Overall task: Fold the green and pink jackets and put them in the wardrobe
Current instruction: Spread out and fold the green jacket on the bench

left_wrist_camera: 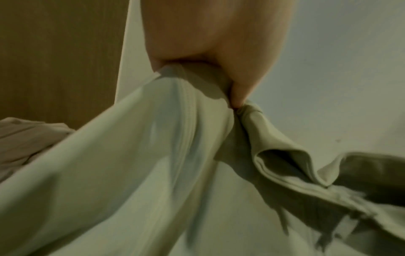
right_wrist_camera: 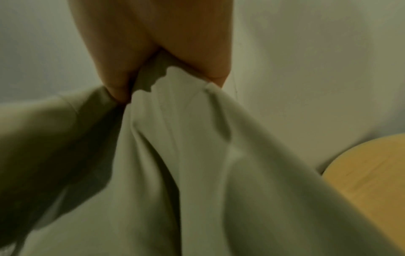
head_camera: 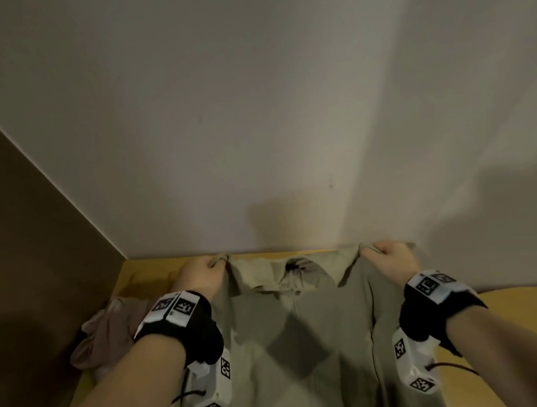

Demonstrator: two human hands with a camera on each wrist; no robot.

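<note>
Green jacket (head_camera: 298,345) on yellow table (head_camera: 524,310), collar toward wall (head_camera: 248,104), long axis running back to the person. Left hand (head_camera: 201,275) and right hand (head_camera: 392,255) each pinch a shoulder, held apart. Soft, smooth fabric; pink jacket (head_camera: 107,334) crumpled at left

I see the green jacket (head_camera: 299,351) as smooth, matt woven cloth with stitched seams. The pink jacket (head_camera: 107,331) beside it looks like thin, crumpled, matt fabric. The tabletop (head_camera: 527,313) reads as yellow wood with faint grain, satin finish. The wall (head_camera: 281,100) is flat matt paint, the panel (head_camera: 12,251) dull brown wood.
</note>
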